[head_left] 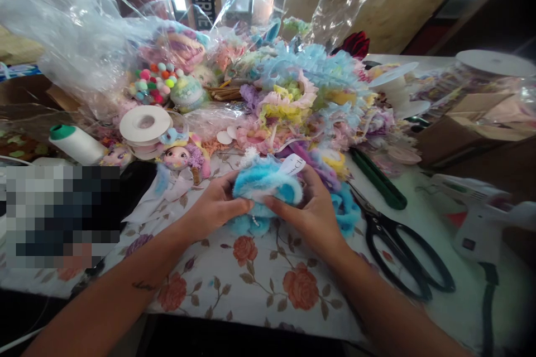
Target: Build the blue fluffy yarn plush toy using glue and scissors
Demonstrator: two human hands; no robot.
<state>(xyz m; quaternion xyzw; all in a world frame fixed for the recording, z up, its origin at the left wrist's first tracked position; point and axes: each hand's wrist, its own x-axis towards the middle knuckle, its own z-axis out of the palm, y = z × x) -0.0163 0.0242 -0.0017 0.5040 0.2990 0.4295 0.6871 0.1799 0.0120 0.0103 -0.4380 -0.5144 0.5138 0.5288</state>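
Observation:
Between my two hands is a fluffy blue and white plush piece (263, 187), with a white printed tag (292, 166) sticking up from its top right. My left hand (220, 201) grips its left side, thumb laid across the front. On the right side my right hand (312, 206) holds it too, its thumb pressing near the middle. The fingers of both hands are partly hidden behind the plush. A short string of white beads shows at its lower front. Just right of my right hand lies another blue fuzzy strip (347, 212) on the flowered cloth.
Black-handled scissors (402, 256), a green box cutter (379, 178) and a white glue gun (473, 217) lie at right. Ruffled trims (310, 78) heap up behind. A ribbon spool (146, 124), thread cone (77, 145) and doll-face piece (178, 156) stand left. A cardboard box (469, 128) sits far right.

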